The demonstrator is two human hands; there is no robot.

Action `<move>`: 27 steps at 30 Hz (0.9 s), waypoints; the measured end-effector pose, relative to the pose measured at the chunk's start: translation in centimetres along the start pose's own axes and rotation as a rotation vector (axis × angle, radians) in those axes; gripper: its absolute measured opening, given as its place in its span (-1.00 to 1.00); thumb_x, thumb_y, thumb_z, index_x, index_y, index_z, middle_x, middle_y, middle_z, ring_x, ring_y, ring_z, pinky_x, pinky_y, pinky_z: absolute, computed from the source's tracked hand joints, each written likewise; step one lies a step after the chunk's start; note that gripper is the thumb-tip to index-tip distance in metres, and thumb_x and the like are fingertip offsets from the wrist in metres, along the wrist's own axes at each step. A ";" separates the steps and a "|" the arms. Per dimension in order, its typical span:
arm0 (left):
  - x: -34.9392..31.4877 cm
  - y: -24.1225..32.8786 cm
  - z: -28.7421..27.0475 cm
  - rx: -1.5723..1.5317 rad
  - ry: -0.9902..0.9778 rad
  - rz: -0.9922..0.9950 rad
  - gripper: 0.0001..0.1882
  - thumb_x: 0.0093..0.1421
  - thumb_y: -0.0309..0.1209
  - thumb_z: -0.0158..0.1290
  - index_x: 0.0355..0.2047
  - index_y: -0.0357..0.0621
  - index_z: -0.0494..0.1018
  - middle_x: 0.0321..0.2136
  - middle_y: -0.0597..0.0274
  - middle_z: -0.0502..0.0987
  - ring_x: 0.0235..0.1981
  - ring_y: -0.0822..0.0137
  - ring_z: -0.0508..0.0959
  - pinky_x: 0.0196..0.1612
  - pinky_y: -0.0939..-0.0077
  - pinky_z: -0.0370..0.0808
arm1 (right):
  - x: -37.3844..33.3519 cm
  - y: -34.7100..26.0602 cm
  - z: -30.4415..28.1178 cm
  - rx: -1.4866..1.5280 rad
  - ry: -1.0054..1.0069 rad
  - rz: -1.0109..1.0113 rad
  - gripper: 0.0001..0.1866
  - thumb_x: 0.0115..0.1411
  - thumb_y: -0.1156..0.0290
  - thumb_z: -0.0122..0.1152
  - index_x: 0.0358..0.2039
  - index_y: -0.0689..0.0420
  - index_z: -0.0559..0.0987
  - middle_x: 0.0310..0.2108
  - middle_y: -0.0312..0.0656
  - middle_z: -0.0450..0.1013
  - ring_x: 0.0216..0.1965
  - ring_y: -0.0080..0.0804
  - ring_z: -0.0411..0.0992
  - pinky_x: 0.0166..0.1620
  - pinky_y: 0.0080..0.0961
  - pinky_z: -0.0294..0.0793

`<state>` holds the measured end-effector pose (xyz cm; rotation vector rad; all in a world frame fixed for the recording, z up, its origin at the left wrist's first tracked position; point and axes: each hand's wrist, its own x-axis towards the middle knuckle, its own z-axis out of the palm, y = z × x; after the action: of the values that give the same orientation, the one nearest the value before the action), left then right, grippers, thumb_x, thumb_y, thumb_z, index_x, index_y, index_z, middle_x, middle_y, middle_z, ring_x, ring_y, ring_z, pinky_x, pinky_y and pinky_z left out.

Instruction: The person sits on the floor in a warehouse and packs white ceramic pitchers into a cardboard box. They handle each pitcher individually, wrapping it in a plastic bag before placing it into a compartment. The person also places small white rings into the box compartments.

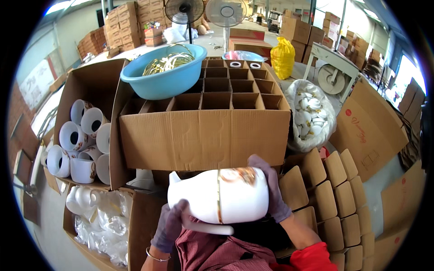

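White teapot [219,195] in both hands

Brown divided carton [203,137] ctr (small boxes [337,198] rt)

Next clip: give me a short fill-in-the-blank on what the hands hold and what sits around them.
1. Both gloved hands, left hand and right hand, hold a white ceramic ____ lying on its side.
2. The blue basin rests on the ____ corner of the divided cardboard box.
3. The open box at the left holds white ____.

Missing words: teapot; back-left; mugs
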<state>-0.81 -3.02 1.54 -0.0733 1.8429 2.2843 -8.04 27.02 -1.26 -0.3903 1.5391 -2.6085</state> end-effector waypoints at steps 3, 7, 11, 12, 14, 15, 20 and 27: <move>-0.7 -0.5 2.1 0.111 0.221 0.118 -0.23 0.23 0.13 0.12 0.03 -0.47 0.42 -0.11 0.11 0.56 -0.05 0.33 0.55 0.02 0.42 0.49 | 0.2 -0.6 2.7 -0.334 0.050 -0.365 -0.52 0.43 0.09 -0.10 0.13 0.21 0.42 -0.03 -0.16 0.50 0.05 -0.37 0.43 0.21 -0.39 0.37; 0.1 0.5 1.5 0.386 0.195 0.594 -0.19 0.02 0.09 0.33 0.01 -0.41 0.42 0.03 0.07 0.45 -0.01 0.26 0.54 0.00 0.38 0.52 | 1.9 0.5 -0.2 0.138 0.008 0.132 -0.46 0.46 0.01 -0.16 0.14 0.24 0.41 -0.08 -0.16 0.52 0.02 -0.36 0.46 0.19 -0.39 0.39; -0.3 0.8 1.3 0.008 0.245 0.202 -0.33 0.22 0.13 0.08 -0.12 -0.37 0.48 -0.33 0.21 0.58 -0.22 0.37 0.59 -0.14 0.43 0.54 | 1.2 0.2 1.6 -0.310 -0.011 -0.116 -0.40 0.44 -0.06 -0.15 0.17 0.25 0.37 0.03 -0.14 0.43 0.09 -0.38 0.40 0.19 -0.41 0.36; -0.7 -0.6 -0.1 0.005 0.267 0.166 -0.37 0.25 0.10 0.04 -0.16 -0.37 0.48 -0.35 0.22 0.57 -0.29 0.39 0.56 -0.20 0.43 0.51 | 1.1 -0.9 3.8 -0.405 -0.059 -0.307 -0.41 0.43 -0.05 -0.12 0.16 0.23 0.36 0.07 -0.15 0.38 0.11 -0.41 0.36 0.19 -0.45 0.34; -0.3 -1.7 -0.4 0.094 0.340 0.179 -0.52 0.27 -0.06 0.01 -0.27 -0.37 0.50 -0.42 0.23 0.54 -0.43 0.46 0.45 -0.34 0.46 0.42 | 1.0 -1.6 4.8 -0.394 -0.116 -0.403 -0.36 0.37 -0.09 -0.01 0.20 0.19 0.32 0.12 -0.18 0.32 0.15 -0.45 0.30 0.22 -0.45 0.29; -0.1 -1.4 0.0 0.254 0.350 0.258 -0.51 0.30 -0.08 -0.01 -0.21 -0.40 0.48 -0.37 0.20 0.55 -0.37 0.42 0.47 -0.27 0.43 0.43 | 1.1 -1.3 4.2 -0.247 -0.079 -0.319 -0.37 0.36 -0.08 0.00 0.20 0.18 0.31 0.12 -0.19 0.32 0.15 -0.45 0.31 0.22 -0.45 0.29; 0.5 -1.8 0.3 0.256 0.360 0.293 -0.47 0.35 -0.10 -0.02 -0.08 -0.47 0.44 -0.27 0.09 0.57 -0.28 0.33 0.51 -0.12 0.34 0.46 | 1.9 -0.1 2.9 0.021 -0.001 -0.093 -0.44 0.38 0.05 0.02 0.23 0.15 0.30 0.07 -0.24 0.35 0.11 -0.48 0.31 0.21 -0.47 0.29; 0.5 -3.3 -2.1 -0.533 0.089 0.250 -0.27 0.42 0.11 -0.23 0.35 -0.22 0.13 0.28 0.02 0.31 0.26 0.06 0.35 0.33 0.10 0.28 | 2.4 -3.7 5.6 -0.735 -0.045 -0.538 -0.56 0.29 0.31 0.26 0.14 0.15 0.46 0.01 -0.15 0.42 0.02 -0.33 0.41 0.13 -0.40 0.37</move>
<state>-0.83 -4.39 -2.15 -0.0256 1.2867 2.9340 -8.71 23.58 5.01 -1.0244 2.6417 -2.1850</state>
